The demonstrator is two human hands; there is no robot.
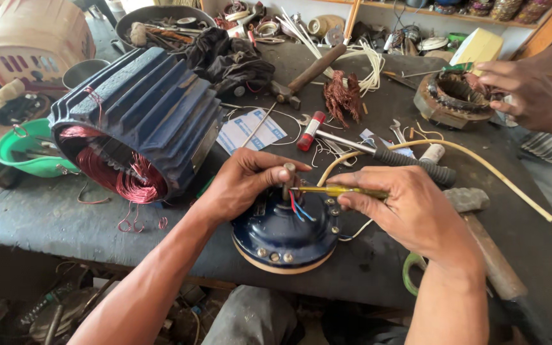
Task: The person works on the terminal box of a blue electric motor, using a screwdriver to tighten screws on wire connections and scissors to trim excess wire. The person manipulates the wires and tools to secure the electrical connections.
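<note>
One blue motor cover [285,233]; left hand [244,182] pinches shaft [288,181], right hand [410,211] grips screwdriver [337,190].

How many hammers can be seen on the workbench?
2. One hammer lies at the back beside the dark cloth. The other hammer lies at the front right, under the right hand. Clutter may hide more.

Bright, even daylight, soft shadows, sharp centre, wide-angle bending at edges
</note>
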